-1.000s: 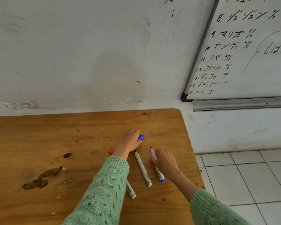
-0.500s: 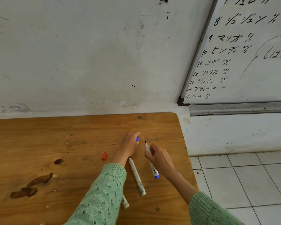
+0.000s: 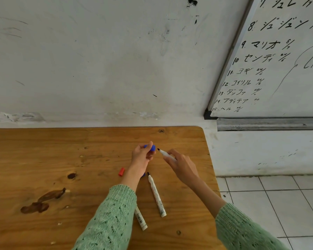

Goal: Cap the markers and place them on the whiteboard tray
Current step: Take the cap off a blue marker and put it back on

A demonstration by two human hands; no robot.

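Note:
My left hand (image 3: 141, 157) pinches a blue cap (image 3: 150, 147) above the wooden table (image 3: 43, 159). My right hand (image 3: 182, 166) grips an uncapped white marker (image 3: 164, 153), its dark tip pointing left at the cap, a small gap between them. A second uncapped marker (image 3: 156, 194) lies on the table below my hands. A third marker (image 3: 141, 221) pokes out from under my left sleeve, its front end hidden. A red cap (image 3: 121, 171) lies left of my left wrist. The metal whiteboard tray (image 3: 269, 124) runs along the wall at the right.
The whiteboard (image 3: 278, 60) with black writing hangs above the tray. The table's right edge drops to a white tiled floor (image 3: 278, 204). Dark stains (image 3: 42, 201) mark the table's left part. A bit of blue (image 3: 143, 175) peeks beside my left wrist.
Both hands rose off the table. My left hand lifted the blue cap, and my right hand picked up the marker and turned its tip toward the cap.

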